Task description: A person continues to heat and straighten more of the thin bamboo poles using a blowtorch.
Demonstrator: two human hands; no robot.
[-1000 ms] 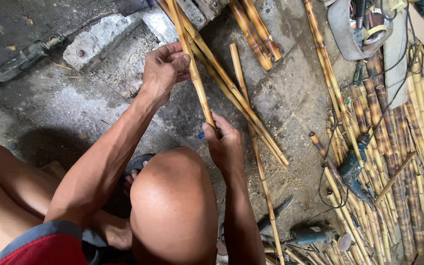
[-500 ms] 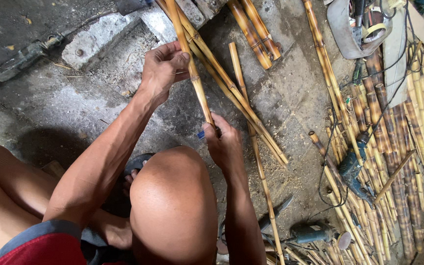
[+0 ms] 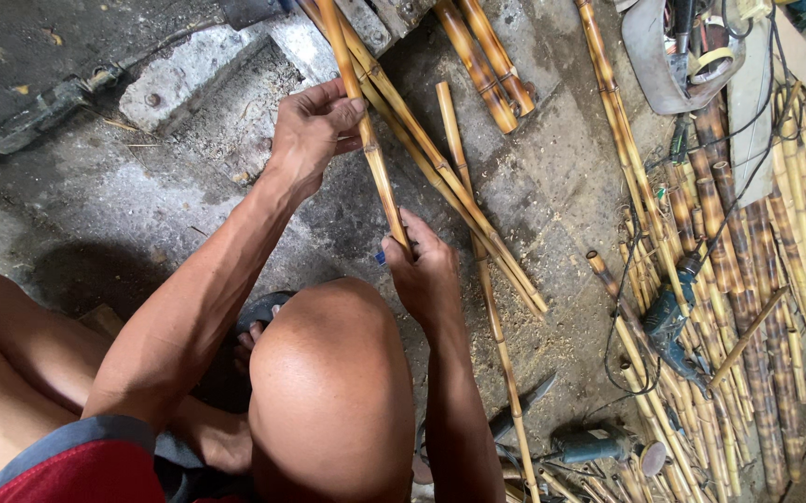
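A concrete floor [image 3: 552,186], grey and dusted with shavings, is stretching under everything the person is crouching over. Off to the right of the hands, well apart from them, a big heap of bamboo canes [image 3: 757,279] is lying in rough rows, with a green power drill [image 3: 669,321] resting on it and black cables trailing across. Just beyond the hands, a few loose bamboo sticks [image 3: 459,200] are lying slantwise on the floor, passing under the stick being held. Further past them, two short thick bamboo pieces [image 3: 487,56] are lying side by side.

The person's bare knee [image 3: 328,391] is rising right below the lower hand. Between the two hands a thin bamboo strip [image 3: 375,168] is running at a steep slant, its far end going out of view at the top. The left hand [image 3: 314,135] is gripping the strip higher up, fingers wrapped over it and thumb pressing from the side. The right hand [image 3: 426,270] is closing around the strip's near end, just above the knee; a small blue thing is peeking out at that fist, too hidden to make out. Near the right elbow, an angle grinder [image 3: 594,445] is lying on the floor.
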